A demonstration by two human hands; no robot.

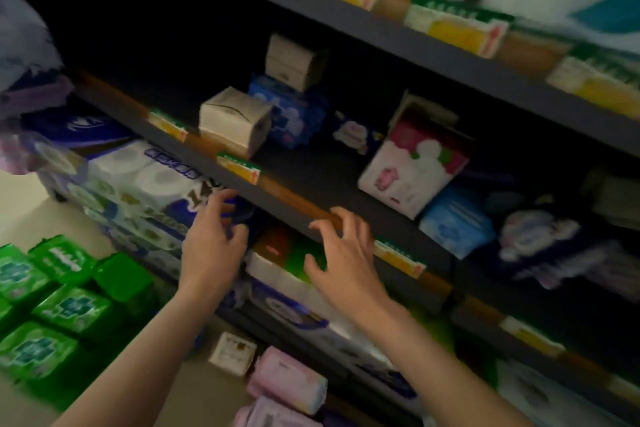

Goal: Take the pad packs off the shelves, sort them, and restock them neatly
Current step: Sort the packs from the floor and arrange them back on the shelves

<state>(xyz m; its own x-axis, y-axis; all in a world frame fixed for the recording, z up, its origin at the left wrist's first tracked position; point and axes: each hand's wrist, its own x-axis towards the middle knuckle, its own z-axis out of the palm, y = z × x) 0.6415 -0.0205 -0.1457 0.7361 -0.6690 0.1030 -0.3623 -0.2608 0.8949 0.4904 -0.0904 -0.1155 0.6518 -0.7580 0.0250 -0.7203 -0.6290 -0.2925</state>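
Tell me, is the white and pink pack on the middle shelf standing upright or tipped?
Tipped. The white and pink pack leans to one side, its edges slanting against the dark middle shelf.

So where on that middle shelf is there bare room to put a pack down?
The clearest bare patch of the middle shelf lies between the beige box and the pink-and-white pack, just above both hands. The dark left end looks bare too. Right of the pink-and-white pack it is crowded with the blue pack and others.

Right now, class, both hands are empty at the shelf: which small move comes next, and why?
Probably the right hand reaches up to the pink-and-white pack leaning crooked on the middle shelf; the left hand also holds nothing.
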